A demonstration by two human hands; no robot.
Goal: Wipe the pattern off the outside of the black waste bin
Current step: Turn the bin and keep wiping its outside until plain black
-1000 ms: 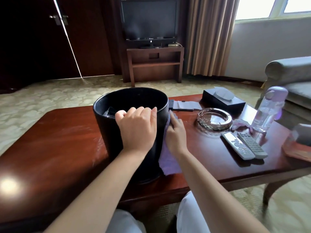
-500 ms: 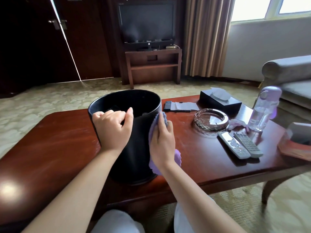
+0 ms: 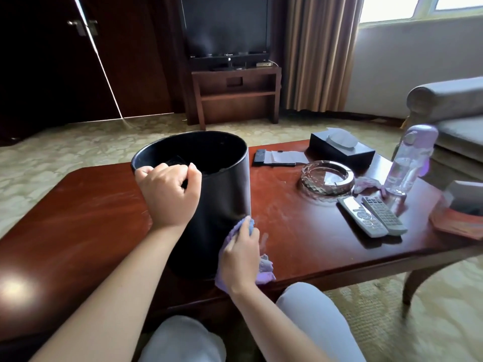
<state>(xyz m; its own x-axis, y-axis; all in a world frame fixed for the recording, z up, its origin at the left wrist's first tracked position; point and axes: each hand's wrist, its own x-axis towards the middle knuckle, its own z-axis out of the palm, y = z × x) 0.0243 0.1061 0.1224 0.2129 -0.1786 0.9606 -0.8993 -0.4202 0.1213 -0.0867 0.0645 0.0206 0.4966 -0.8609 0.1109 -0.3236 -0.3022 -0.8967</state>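
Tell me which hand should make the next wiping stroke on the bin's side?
Right. The right hand already presses the purple cloth against the black waste bin low on its wall, while the left hand grips the rim, steadying it.

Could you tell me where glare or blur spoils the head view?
Head view: window light overexposed; a bright glare spot on the glossy red-brown wooden table at left; carpet blurred at lower right; wide-angle bending at the edges; the round black waste bin stays sharp.
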